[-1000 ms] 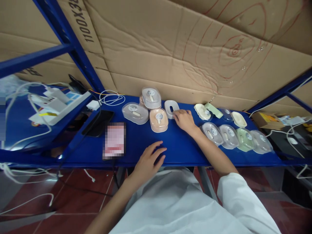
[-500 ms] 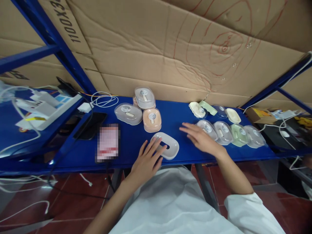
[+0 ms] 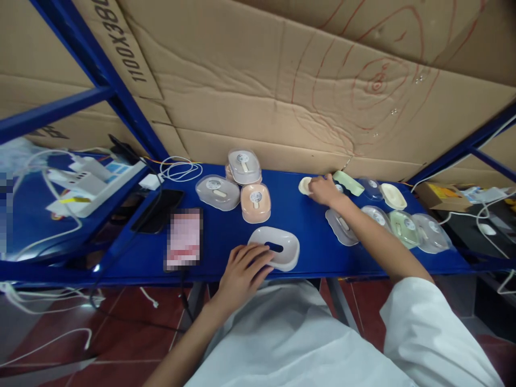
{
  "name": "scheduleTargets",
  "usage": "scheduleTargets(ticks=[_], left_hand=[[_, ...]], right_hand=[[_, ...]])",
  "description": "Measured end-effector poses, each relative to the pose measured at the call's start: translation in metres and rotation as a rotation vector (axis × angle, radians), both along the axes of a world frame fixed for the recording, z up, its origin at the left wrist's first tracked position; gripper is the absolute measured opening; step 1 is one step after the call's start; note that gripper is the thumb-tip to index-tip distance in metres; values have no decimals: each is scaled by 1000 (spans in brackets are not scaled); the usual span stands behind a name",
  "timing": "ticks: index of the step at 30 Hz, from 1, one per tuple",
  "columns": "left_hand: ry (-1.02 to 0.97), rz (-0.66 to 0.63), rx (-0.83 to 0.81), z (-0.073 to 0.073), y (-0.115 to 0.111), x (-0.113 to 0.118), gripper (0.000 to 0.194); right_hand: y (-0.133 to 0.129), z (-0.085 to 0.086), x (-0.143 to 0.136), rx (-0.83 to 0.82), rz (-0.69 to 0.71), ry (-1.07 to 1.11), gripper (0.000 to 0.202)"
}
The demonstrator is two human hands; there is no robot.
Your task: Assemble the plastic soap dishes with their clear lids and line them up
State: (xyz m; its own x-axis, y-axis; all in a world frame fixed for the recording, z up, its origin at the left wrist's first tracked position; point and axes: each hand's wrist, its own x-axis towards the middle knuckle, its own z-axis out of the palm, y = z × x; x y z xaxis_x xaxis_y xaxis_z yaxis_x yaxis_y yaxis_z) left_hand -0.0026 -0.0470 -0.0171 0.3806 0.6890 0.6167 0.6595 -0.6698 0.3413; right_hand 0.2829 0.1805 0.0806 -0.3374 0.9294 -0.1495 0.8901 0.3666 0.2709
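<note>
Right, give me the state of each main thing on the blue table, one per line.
Slotted gray dish: uncovered, left hand touching it
Peach dish: clear cover on
Wavy-edged gray dish: clear cover on
Green dish: clear cover on
Far-right cream dish: uncovered
Pixelated device: lying flat
White cable: coiled

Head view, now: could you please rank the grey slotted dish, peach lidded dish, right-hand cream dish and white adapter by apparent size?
1. Grey slotted dish
2. Peach lidded dish
3. Cream dish
4. White adapter
</note>
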Motion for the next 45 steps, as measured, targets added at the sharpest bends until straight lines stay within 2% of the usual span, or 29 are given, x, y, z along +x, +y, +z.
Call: scheduleTargets(ticks=[4, 9, 11, 13, 15, 17, 19, 22, 24, 28, 33, 35, 37, 40, 43, 45], left_hand=[[-150, 84, 78, 1, -1, 4, 20], [-258, 174, 133, 3, -4, 6, 18], [-268, 195, 137, 3, -5, 7, 16], [-258, 208, 131, 4, -4, 8, 16], [-224, 217, 119, 5, -2, 12, 16], [-164, 206, 91, 7, 2, 18, 16], [-76, 159, 34, 10, 8, 25, 21], [53, 58, -40, 14, 17, 37, 33], [114, 21, -51, 14, 21, 42, 36], [190, 59, -49, 11, 22, 39, 36], [183, 58, -47, 3, 15, 21, 32], [163, 60, -35, 0, 12, 16, 30], [139, 70, -34, -2, 10, 14, 30], [124, 80, -56, -3, 10, 14, 30], [125, 75, -65, -1, 10, 15, 30], [118, 70, -73, -1, 10, 14, 31]], right_hand=[[-62, -12, -15, -56, 231, 90, 23], [-133, -33, -11, -124, 511, 547, 28], [-153, -44, -3, -124, 505, 739, 39], [-167, -56, 5, -46, 370, 872, 53], [-177, -67, 9, 11, 247, 944, 69], [-182, -74, 9, -26, 260, 957, 83], [-182, -76, 8, -55, 332, 931, 83], [-174, -75, 11, -2, 365, 908, 55], [-167, -75, 16, 35, 357, 915, 44], [-164, -80, 23, 117, 384, 838, 41], [-179, -85, 10, 197, 454, 621, 45], [-181, -79, 4, 181, 489, 551, 42], [-174, -65, 4, 133, 499, 496, 40], [-139, -31, 17, 123, 298, 435, 49], [-83, 0, 34, 196, -119, 319, 59], [-48, 10, 37, 98, -402, 179, 60]])
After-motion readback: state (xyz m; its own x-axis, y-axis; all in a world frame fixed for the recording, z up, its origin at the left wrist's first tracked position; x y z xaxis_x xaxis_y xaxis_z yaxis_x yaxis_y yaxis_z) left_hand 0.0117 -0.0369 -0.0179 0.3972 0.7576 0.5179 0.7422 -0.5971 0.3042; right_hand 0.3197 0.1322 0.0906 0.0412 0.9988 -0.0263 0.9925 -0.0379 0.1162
